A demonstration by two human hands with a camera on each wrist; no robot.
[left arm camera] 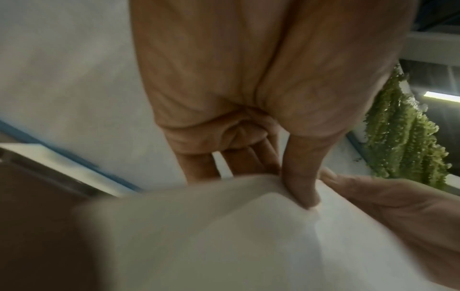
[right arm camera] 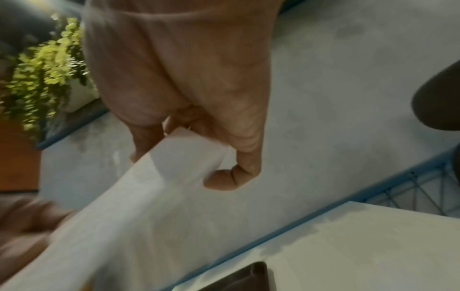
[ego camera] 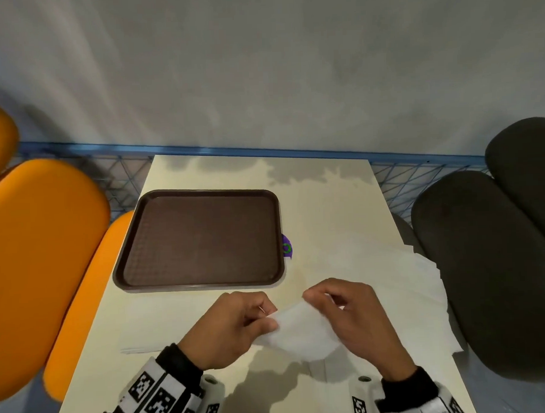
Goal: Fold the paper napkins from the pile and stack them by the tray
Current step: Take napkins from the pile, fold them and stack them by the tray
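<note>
"What's on the table (ego camera: pixel 207 316)?"

"A brown tray (ego camera: pixel 201 239), with nothing on it. The napkin pile (ego camera: pixel 400 273) lies at my right, by the table edge."

"What are your hands doing?"

"My left hand (ego camera: pixel 229 328) and right hand (ego camera: pixel 358 317) are close together. Each pinches a side of one white napkin (ego camera: pixel 303 332), up off the table."

"Is any folded yet?"

"I see no stack by the tray. I think this one is only half folded, and the pile is left."
</note>
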